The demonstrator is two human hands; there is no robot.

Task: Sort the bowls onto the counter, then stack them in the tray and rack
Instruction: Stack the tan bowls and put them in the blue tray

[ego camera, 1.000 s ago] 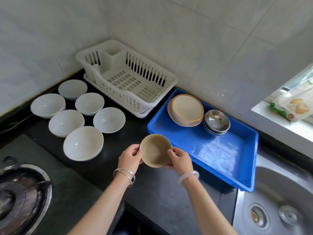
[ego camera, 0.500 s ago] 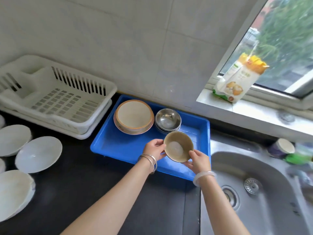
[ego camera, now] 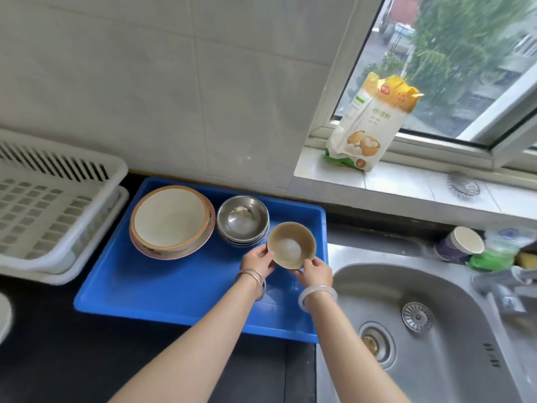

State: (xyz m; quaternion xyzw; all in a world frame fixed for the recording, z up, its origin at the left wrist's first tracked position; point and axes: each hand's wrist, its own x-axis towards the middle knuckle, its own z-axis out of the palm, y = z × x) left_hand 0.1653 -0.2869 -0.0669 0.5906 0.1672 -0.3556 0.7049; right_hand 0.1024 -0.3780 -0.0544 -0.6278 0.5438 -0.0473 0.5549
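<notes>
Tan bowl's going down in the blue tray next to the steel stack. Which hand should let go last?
Probably the right hand: it holds the tan bowl at its near rim, on the open side. The left hand sits between the bowl and the steel bowls, so free it first over the blue tray.

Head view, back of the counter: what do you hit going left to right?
White dish rack → stack of large cream bowls in the blue tray → stack of steel bowls → small tan bowl held by the left hand and right hand → steel sink → paper cup.
</notes>
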